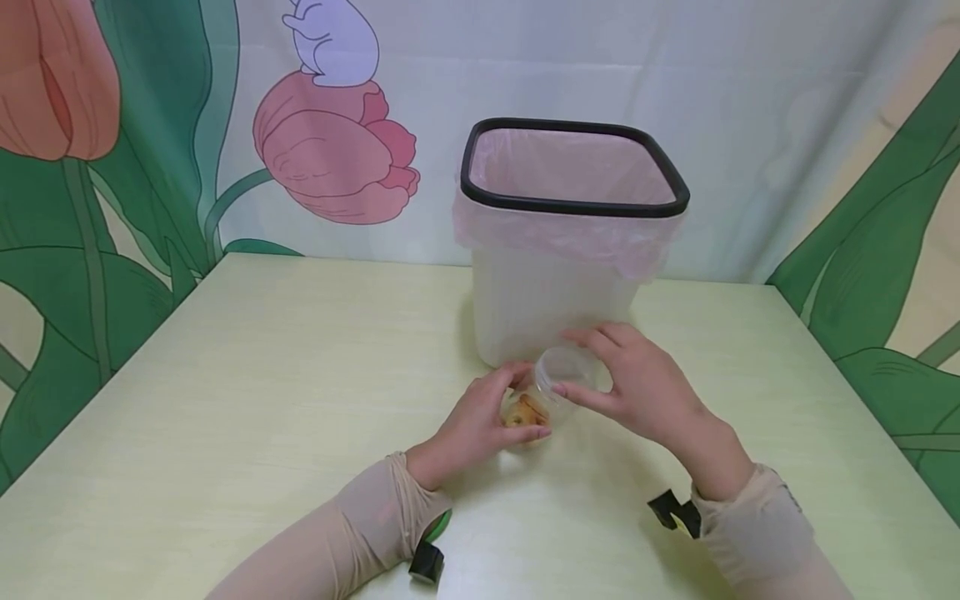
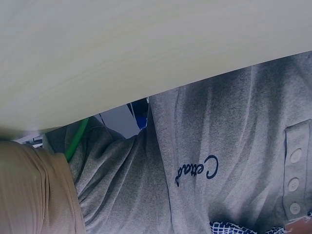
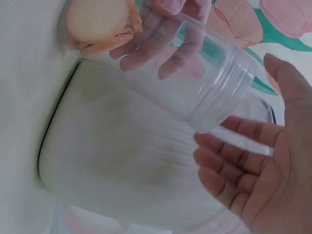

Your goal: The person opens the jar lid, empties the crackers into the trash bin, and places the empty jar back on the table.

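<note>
L sleeve (image 1: 330, 537), lower left to bottom ctr of frame, nearest cam. Tulip backdrop (image 1: 337, 158), upper L. L hand (image 1: 476, 421), just below ctr: grip narrow, thumb + fingers curled round clear jar (image 1: 553, 402), which tilts, mouth toward upper R, w/ yellowish food (image 1: 527, 411) at base end. Bin (image 1: 551, 300), w/ black rim (image 1: 577, 206) & pink liner (image 1: 645, 246), stands on bench (image 1: 300, 375) just behind jar, upper ctr-R. R hand (image 1: 648, 387), right of ctr: grip wide, thumb & fingers spread about jar mouth; can't tell if touching. R sleeve (image 1: 765, 533), lower R.

Clear ridged-neck jar (image 3: 225, 87) in the left hand (image 1: 471, 417), orange-tan contents (image 3: 97, 20) inside
</note>
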Available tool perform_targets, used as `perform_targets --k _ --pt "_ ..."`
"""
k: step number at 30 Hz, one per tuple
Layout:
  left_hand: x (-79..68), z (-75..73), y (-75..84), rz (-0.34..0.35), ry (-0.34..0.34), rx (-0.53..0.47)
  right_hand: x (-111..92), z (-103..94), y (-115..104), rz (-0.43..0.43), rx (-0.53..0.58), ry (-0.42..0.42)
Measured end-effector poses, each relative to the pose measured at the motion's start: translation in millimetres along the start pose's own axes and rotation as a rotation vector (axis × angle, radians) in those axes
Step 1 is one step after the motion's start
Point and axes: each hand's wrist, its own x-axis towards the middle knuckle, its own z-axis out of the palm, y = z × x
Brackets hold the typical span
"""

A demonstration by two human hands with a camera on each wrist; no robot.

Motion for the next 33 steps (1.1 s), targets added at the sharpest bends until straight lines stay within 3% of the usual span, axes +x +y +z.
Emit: perform_targets --k 7,15,33 --pt "0.4 -0.7 1.3 -0.008 -0.004 -0.007 -1.3 -0.7 -7.0 0.08 -0.082 -0.019" --pt "0.0 -0.8 1.8 -0.019 -0.01 0.001 -2.3 3.3 -7.1 0.063 -0.144 -0.003" --pt "-0.6 -0.8 3.2 -0.045 -0.026 0.01 -2.5 6.0 -8.3 0.073 -0.098 -0.018"
